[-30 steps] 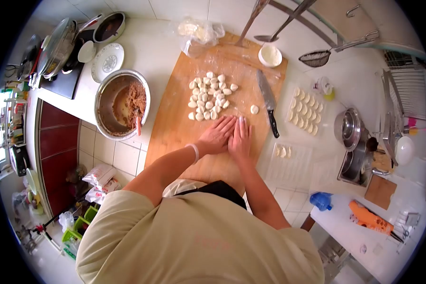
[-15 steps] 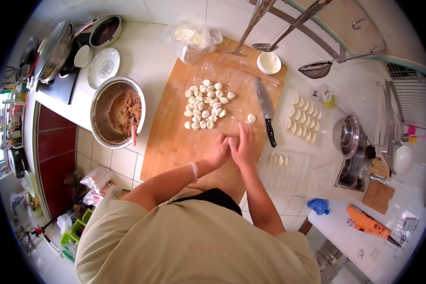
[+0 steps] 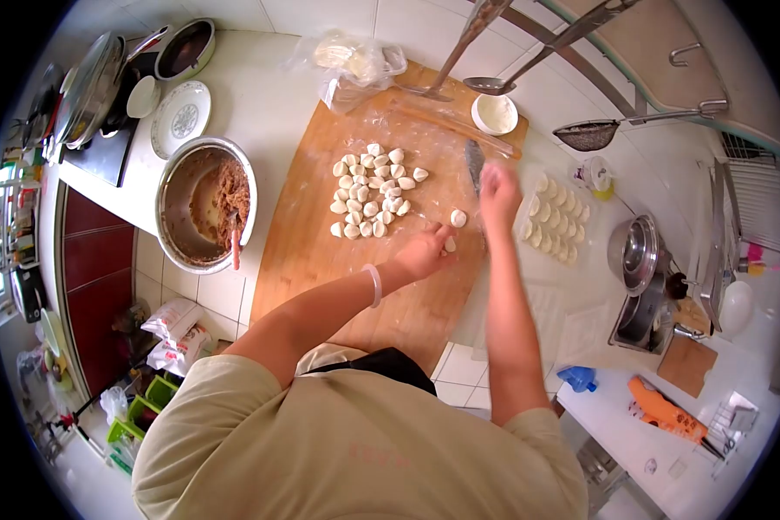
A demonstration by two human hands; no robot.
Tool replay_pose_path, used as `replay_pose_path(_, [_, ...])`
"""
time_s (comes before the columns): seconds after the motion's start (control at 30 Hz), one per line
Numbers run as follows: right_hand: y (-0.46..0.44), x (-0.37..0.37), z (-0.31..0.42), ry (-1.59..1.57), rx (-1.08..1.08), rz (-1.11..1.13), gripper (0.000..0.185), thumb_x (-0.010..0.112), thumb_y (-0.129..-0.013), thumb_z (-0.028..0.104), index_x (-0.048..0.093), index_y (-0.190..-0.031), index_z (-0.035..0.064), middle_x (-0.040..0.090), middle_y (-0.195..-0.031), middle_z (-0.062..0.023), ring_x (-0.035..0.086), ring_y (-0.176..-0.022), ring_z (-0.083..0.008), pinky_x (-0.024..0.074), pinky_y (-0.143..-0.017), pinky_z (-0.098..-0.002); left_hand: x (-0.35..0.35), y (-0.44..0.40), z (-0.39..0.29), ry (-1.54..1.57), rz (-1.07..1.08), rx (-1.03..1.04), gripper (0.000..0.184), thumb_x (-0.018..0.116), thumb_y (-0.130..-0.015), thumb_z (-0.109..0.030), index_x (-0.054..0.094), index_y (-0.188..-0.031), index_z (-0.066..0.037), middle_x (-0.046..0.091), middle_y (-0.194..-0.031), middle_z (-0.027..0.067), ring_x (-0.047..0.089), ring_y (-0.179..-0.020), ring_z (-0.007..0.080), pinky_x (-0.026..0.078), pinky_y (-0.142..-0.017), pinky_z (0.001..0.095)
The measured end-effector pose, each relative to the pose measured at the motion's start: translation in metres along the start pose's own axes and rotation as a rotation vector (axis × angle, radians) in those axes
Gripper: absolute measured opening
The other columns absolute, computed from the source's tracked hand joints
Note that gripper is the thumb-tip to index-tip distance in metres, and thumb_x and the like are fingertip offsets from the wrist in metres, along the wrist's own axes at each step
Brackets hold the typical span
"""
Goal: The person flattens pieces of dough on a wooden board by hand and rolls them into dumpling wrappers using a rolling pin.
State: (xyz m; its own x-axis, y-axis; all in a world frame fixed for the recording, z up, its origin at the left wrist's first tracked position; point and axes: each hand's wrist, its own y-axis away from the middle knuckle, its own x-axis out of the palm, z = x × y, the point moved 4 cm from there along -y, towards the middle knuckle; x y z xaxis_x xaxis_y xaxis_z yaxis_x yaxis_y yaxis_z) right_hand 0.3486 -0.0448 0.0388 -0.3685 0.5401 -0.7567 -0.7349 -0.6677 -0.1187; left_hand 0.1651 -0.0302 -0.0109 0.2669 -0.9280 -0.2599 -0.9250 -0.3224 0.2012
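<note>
My left hand (image 3: 425, 251) is over the front part of the wooden board (image 3: 381, 303), its fingers closed on a small piece of dough (image 3: 450, 244) that shows at the fingertips. My right hand (image 3: 499, 195) is raised near the board's right edge, above the knife, and smeared by motion. I cannot make out whether it holds anything. Of the knife (image 3: 474, 165) only part of the blade shows; my right hand and forearm hide the rest. Many small dough pieces (image 3: 371, 192) lie grouped mid-board. One floured piece (image 3: 458, 218) sits apart, just beyond my left fingertips.
Left of the board stands a metal pot (image 3: 169, 204) of minced filling. At the back are a rolling pin (image 3: 459, 128), a bowl of flour (image 3: 495, 114) and a plastic bag (image 3: 355, 65). Shaped dumplings (image 3: 553, 221) lie in rows on the right. Ladles (image 3: 494, 85) and a strainer (image 3: 585, 134) hang overhead.
My hands, together before, have parted. The right hand has swung up and forward over the knife. My left hand has moved slightly right and forward, and a dough piece now shows in its fingers.
</note>
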Motion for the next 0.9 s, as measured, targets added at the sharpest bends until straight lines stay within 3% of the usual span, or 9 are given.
replay_pose_path(0.23, [-0.181,0.049,-0.03,0.72,0.053,0.523,0.025,0.064,-0.086,0.021,0.071,-0.108,0.0093,0.069,-0.116,-0.0157,0.066,-0.107,-0.0334,0.0529,-0.089,-0.0434,-0.035,0.041,-0.009,-0.267,0.019,0.07,0.038,0.069,-0.082,-0.011,0.059,-0.118,-0.009,0.056,-0.122,0.0131,0.063,-0.104,0.0326,0.052,-0.086,0.0447])
replay_pose_path(0.3, [-0.199,0.064,-0.044,0.751,0.059,0.537,0.028,0.062,-0.087,0.021,0.07,-0.111,0.0087,0.068,-0.119,-0.0157,0.065,-0.11,-0.0338,0.0518,-0.092,-0.0435,-0.058,0.046,-0.013,-0.737,-0.214,0.509,0.033,0.064,-0.086,-0.017,0.06,-0.119,-0.014,0.05,-0.139,0.0119,0.047,-0.132,0.0334,0.04,-0.106,0.052])
replay_pose_path(0.33, [-0.199,0.07,-0.046,0.787,0.075,0.544,0.031,0.061,-0.088,0.022,0.069,-0.115,0.0081,0.067,-0.121,-0.0156,0.064,-0.113,-0.0343,0.0508,-0.096,-0.0436,-0.059,0.041,0.0,-0.875,-0.083,0.422,0.036,0.058,-0.09,-0.024,0.059,-0.126,-0.019,0.04,-0.152,0.0071,0.023,-0.148,0.0323,0.021,-0.118,0.058])
replay_pose_path(0.5, [-0.2,0.064,-0.061,0.787,0.043,0.46,0.029,0.059,-0.087,0.019,0.071,-0.111,0.007,0.069,-0.116,-0.0162,0.066,-0.11,-0.0348,0.0522,-0.092,-0.0435,-0.091,0.012,0.027,-1.08,-0.086,0.398,0.046,0.057,-0.092,-0.03,0.054,-0.137,-0.024,0.036,-0.155,0.001,0.022,-0.149,0.0285,0.015,-0.121,0.0564])
replay_pose_path(0.67, [-0.122,0.044,-0.013,-0.296,-0.01,0.462,0.009,0.063,-0.085,0.002,0.072,-0.087,0.002,0.072,-0.08,-0.0077,0.07,-0.076,-0.0186,0.055,-0.071,-0.0344,-0.121,-0.009,0.033,-0.891,-0.12,0.543,0.046,0.056,-0.094,-0.022,0.051,-0.14,-0.018,0.042,-0.152,0.0018,0.03,-0.146,0.0251,0.017,-0.121,0.0535])
replay_pose_path(0.73, [-0.039,0.047,0.039,-0.357,0.211,0.564,0.014,0.057,-0.089,-0.003,0.071,-0.091,0.0002,0.073,-0.085,-0.0077,0.069,-0.079,-0.0142,0.0553,-0.072,-0.0296,-0.144,-0.007,0.032,-0.79,-0.29,0.452,0.044,0.056,-0.094,-0.017,0.052,-0.138,-0.016,0.045,-0.149,0.0037,0.033,-0.145,0.0269,0.019,-0.12,0.0533])
replay_pose_path(0.8, [0.039,0.084,0.044,-0.453,0.018,0.671,0.019,0.056,-0.091,0.001,0.071,-0.102,-0.0014,0.073,-0.099,-0.0143,0.071,-0.091,-0.0237,0.0575,-0.082,-0.0389,-0.173,0.014,0.017,-0.596,-0.592,0.29,0.038,0.055,-0.091,-0.004,0.055,-0.129,-0.009,0.053,-0.14,0.0095,0.04,-0.14,0.031,0.026,-0.117,0.0524])
replay_pose_path(0.87, [0.108,0.1,0.06,-0.323,-0.157,0.437,0.026,0.053,-0.091,0.003,0.068,-0.112,-0.0032,0.067,-0.117,-0.0219,0.062,-0.115,-0.0361,0.049,-0.099,-0.0474,-0.188,0.044,0.022,-0.545,-0.683,0.254,0.036,0.057,-0.091,-0.006,0.056,-0.127,-0.009,0.054,-0.137,0.01,0.042,-0.138,0.0305,0.027,-0.116,0.0519])
replay_pose_path(0.9, [0.133,0.101,0.076,0.008,-0.313,0.356,0.035,0.053,-0.091,0.006,0.06,-0.124,-0.0044,0.055,-0.135,-0.0251,0.044,-0.134,-0.0428,0.0321,-0.114,-0.0516,-0.196,0.06,0.026,-0.492,-0.767,0.226,0.034,0.059,-0.091,-0.008,0.057,-0.125,-0.01,0.055,-0.135,0.0104,0.044,-0.137,0.03,0.029,-0.115,0.0513])
